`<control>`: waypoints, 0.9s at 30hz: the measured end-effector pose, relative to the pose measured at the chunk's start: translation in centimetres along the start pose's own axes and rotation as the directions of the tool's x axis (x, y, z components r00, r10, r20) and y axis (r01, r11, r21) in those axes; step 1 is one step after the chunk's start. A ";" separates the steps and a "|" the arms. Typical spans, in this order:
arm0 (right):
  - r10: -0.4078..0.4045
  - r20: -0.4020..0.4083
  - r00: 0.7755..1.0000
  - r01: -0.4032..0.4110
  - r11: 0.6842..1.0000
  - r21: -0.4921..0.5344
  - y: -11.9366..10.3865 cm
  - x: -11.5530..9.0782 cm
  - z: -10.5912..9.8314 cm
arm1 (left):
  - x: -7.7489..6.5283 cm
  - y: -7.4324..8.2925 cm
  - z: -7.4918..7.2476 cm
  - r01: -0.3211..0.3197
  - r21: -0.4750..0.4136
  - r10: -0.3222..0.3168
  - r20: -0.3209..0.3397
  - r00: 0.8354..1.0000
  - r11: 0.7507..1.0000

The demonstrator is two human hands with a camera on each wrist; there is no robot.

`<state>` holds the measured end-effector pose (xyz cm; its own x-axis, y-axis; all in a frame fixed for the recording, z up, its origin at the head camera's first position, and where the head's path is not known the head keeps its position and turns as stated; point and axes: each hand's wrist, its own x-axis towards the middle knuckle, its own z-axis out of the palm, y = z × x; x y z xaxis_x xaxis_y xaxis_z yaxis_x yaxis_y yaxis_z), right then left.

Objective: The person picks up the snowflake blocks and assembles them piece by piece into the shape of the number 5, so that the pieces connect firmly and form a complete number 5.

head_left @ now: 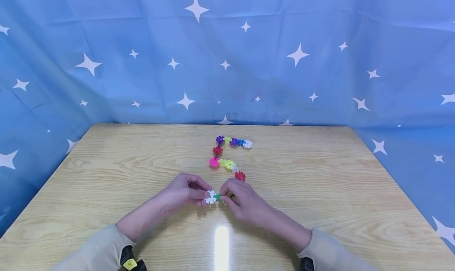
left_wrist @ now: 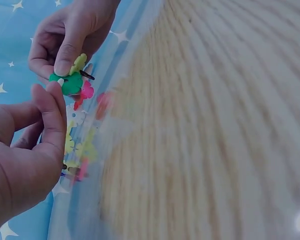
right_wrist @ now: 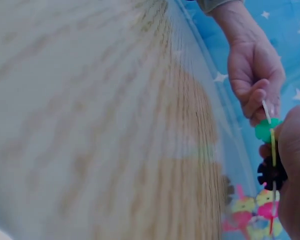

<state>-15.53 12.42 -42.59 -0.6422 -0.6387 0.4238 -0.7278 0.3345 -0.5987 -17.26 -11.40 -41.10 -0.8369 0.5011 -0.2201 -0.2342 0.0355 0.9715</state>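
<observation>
Between thumb and fingers my left hand pinches a white notched snowflake disc. It meets the edge of a green snowflake disc, which my right hand pinches from the other side. Beyond the green one, the right wrist view shows a yellow disc edge-on and a black disc, partly behind the right hand. A chain of linked discs runs away on the table, with a red disc nearest the right hand. My right fingers hide whether the black disc joins that red one.
The chain bends past a magenta disc and a purple disc to a white end disc. It lies on a wood-grain table. A blue star-patterned cloth hangs behind the table's far edge.
</observation>
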 end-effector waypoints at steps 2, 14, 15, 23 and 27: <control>-0.015 -0.015 1.000 0.014 1.000 -0.002 0.0 -0.1 0.1 | 0.0 0.1 0.1 0.004 -0.012 -0.004 -0.001 1.000 1.000; -0.033 -0.022 0.999 0.034 0.999 0.023 0.3 -0.1 0.1 | 0.3 0.2 0.1 0.020 0.010 -0.020 0.006 1.000 1.000; -0.021 -0.014 1.000 0.021 1.000 0.022 0.3 -0.1 0.0 | 0.4 0.2 0.0 0.022 0.014 -0.023 0.010 1.000 1.000; 0.049 0.041 0.998 -0.046 0.997 -0.066 0.3 -0.1 -0.8 | 1.5 0.1 -1.3 0.054 0.087 -0.066 0.140 0.988 0.995; 0.040 0.049 0.998 -0.035 0.995 -0.092 0.4 -0.3 -0.9 | 2.0 0.3 -2.9 0.041 0.193 -0.069 0.137 0.988 0.980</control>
<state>-15.92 13.38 -42.33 -0.6583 -0.6581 0.3654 -0.7237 0.4196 -0.5479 -20.47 -12.91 -41.52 -0.7432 0.6112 -0.2721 -0.1687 0.2223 0.9603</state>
